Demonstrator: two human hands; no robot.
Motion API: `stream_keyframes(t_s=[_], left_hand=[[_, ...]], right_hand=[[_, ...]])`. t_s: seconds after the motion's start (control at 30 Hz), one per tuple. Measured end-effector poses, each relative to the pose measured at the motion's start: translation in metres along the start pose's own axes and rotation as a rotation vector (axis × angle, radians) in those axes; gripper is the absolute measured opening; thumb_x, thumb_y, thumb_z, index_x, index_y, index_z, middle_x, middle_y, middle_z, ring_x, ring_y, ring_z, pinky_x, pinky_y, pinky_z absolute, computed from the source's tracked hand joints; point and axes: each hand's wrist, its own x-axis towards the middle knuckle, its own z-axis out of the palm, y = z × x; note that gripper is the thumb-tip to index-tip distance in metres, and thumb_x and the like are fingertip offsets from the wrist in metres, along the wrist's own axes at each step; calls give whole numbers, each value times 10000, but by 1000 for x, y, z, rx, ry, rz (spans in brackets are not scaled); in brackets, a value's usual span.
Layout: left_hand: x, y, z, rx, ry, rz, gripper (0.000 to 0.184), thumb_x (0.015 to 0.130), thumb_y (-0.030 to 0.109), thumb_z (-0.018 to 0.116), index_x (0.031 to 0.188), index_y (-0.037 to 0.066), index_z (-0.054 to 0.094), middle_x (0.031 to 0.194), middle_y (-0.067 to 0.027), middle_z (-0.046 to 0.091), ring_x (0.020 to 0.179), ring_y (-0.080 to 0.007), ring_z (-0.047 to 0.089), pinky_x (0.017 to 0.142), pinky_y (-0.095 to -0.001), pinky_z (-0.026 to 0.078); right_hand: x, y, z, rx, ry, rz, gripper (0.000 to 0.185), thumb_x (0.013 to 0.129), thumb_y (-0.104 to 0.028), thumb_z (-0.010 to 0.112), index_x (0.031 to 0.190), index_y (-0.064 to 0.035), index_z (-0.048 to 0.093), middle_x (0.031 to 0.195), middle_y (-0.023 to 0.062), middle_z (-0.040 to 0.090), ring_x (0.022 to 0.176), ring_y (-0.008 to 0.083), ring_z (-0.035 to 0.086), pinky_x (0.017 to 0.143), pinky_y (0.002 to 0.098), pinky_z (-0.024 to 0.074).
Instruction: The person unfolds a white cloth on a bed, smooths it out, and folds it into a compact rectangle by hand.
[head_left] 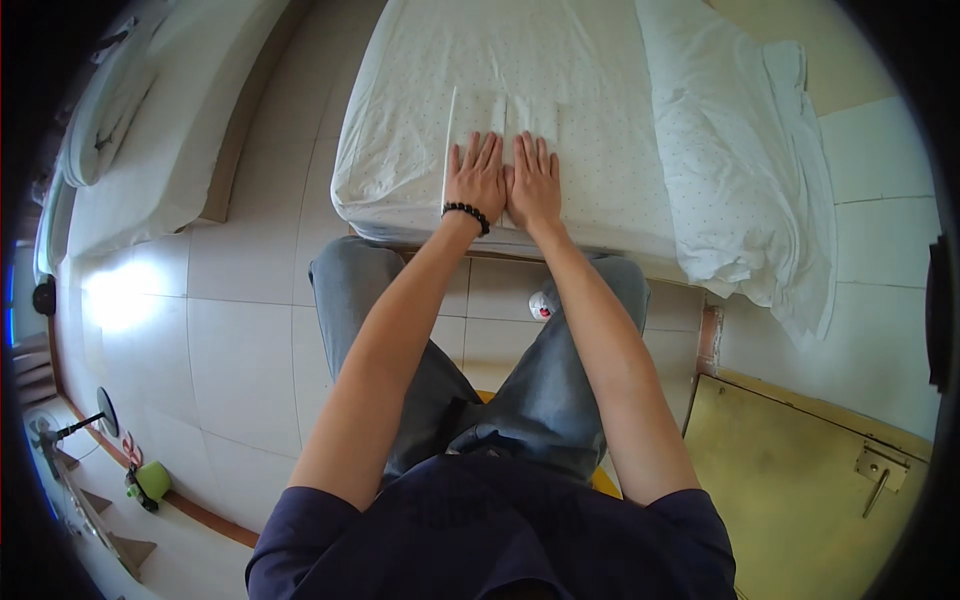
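My left hand [476, 182], with a black bead bracelet [467, 213] at the wrist, lies flat with its fingers stretched out. Beside it my right hand [534, 184] rests the same way, the two thumbs close together. Under both palms is a flat white two-panel piece [478, 113], with a line running between its halves. Whether it is paper, a booklet or folded cloth I cannot tell. It lies on a bed with a white dotted sheet [600, 130], near the front edge. The hands cover its lower part.
A crumpled white quilt [735, 170] covers the bed's right side. Another bed or mattress [170, 130] stands at the left. A small white and red object [541, 304] is on the tiled floor [240, 340] below. At lower right is a yellowish door [790, 480] with a handle [876, 493].
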Motion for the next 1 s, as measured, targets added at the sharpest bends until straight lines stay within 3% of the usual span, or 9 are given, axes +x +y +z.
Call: stream_keyframes(t_s=[0.2, 0.37, 0.5, 0.53, 0.67, 0.87, 1.0], left_hand=[[-36, 14, -13, 37, -14, 18, 553, 1060, 309, 532, 1552, 59, 554, 1641, -89, 535, 1571, -329, 414, 1265, -552, 305], [-56, 15, -29, 56, -54, 74, 576, 1051, 296, 539, 1559, 25, 533, 1656, -115, 509, 1581, -325, 395, 1287, -558, 273], [-51, -10, -100, -471, -484, 258, 552, 1055, 265, 580, 1562, 52, 534, 1657, -126, 502, 1589, -331, 380, 1293, -535, 282], [-51, -17, -101, -472, -493, 268, 552, 1055, 265, 580, 1562, 52, 534, 1657, -126, 502, 1589, -331, 380, 1293, -535, 282], [-50, -30, -101, -372, -277, 81, 564, 1056, 242, 596, 1576, 44, 503, 1672, -127, 477, 1601, -344, 353, 1299, -529, 284], [-16, -13, -54, -195, -244, 121, 591, 1063, 249, 568, 1596, 20, 455, 1685, -145, 451, 1605, -360, 339, 1297, -532, 282], [9, -8, -28, -87, -263, 106, 613, 1072, 270, 546, 1618, 21, 416, 1705, -145, 422, 1618, -353, 312, 1304, -544, 257]], right_hand=[[-39, -12, -23, 10, 17, 32, 585, 1078, -273, 485, 1603, -18, 449, 1695, 128, 433, 1583, 376, 341, 1271, 547, 271], [-56, -11, -43, -79, 22, -16, 616, 1049, -275, 562, 1584, 7, 446, 1664, 175, 451, 1536, 397, 410, 1243, 522, 340], [-64, 20, -79, 394, -96, -34, 618, 1018, -291, 643, 1523, 32, 495, 1606, 225, 488, 1444, 387, 511, 1148, 462, 457], [-65, 24, -85, 395, -93, -21, 618, 1018, -291, 643, 1523, 32, 495, 1606, 225, 488, 1444, 387, 511, 1148, 462, 457], [-67, 38, -98, 780, -193, 598, 590, 981, -265, 737, 1451, 43, 556, 1458, 230, 605, 1243, 340, 656, 1014, 399, 551], [-32, 43, -72, 835, -61, 697, 549, 983, -359, 681, 1339, 55, 626, 1336, 213, 686, 1096, 305, 688, 928, 396, 559], [-4, 48, -66, 899, -86, 751, 563, 946, -388, 703, 1264, 74, 653, 1166, 188, 748, 917, 309, 713, 875, 410, 578]])
